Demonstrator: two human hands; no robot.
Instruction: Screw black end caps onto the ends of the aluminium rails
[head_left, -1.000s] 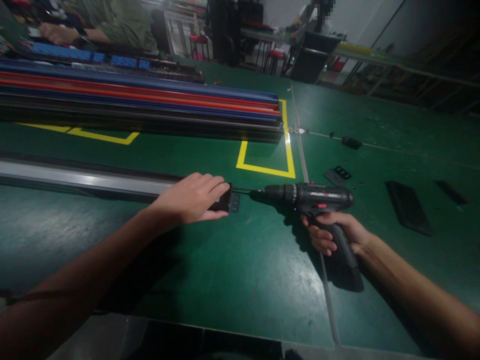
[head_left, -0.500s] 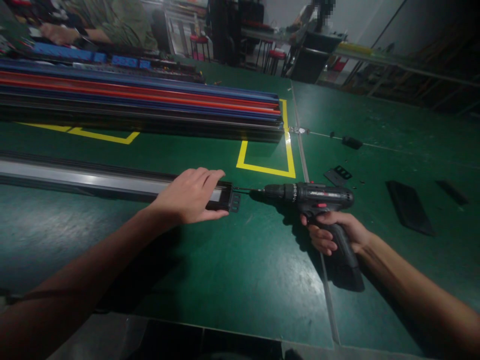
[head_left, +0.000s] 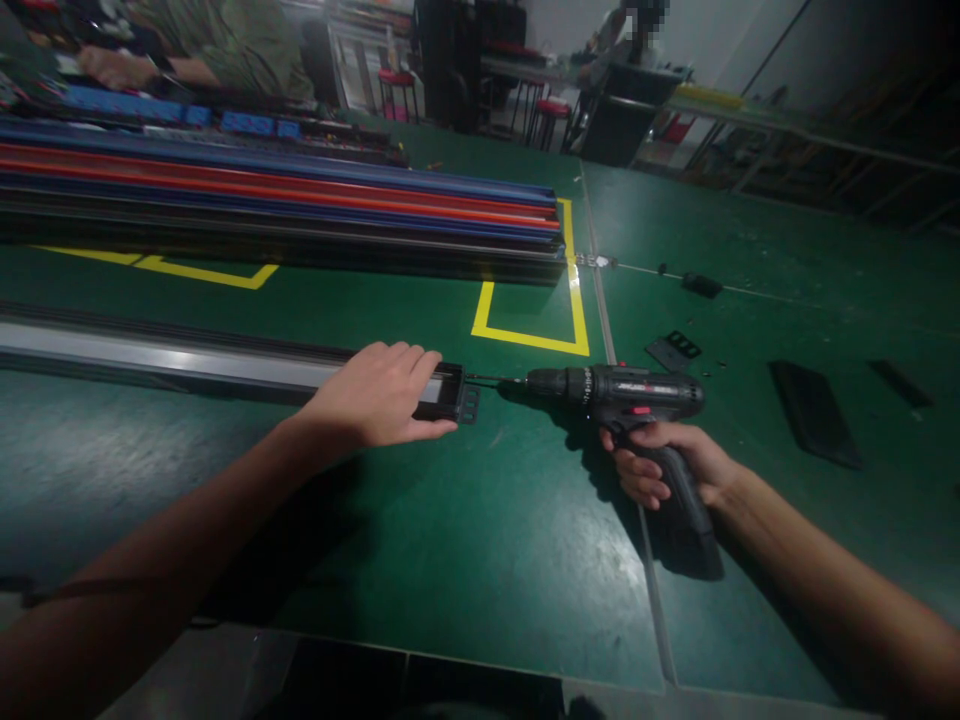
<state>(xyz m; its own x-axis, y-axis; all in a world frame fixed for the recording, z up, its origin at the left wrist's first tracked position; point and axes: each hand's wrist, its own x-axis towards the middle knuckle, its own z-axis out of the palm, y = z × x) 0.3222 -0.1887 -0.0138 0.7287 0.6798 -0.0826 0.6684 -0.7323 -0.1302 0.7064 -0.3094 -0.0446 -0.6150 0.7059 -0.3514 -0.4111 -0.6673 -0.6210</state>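
My left hand grips a long dark metal profile with a silvery strip, fingers over its top and thumb along the near side, close to its right end. A dark end piece with slots shows at that end. In my right hand is a black cordless drill, held by its handle and lying level. Its long thin bit points left and reaches the profile's end; the exact contact point is too small to make out.
Behind lies a stack of blue, red and black profiles. Yellow tape marks the green table. At right are a slotted black plate, a dark flat block and small bits. Across the table another person's hand rests near blue parts.
Almost nothing differs. The fingers of my left hand have drawn slightly closer over the profile, and the drill sits a touch further left.
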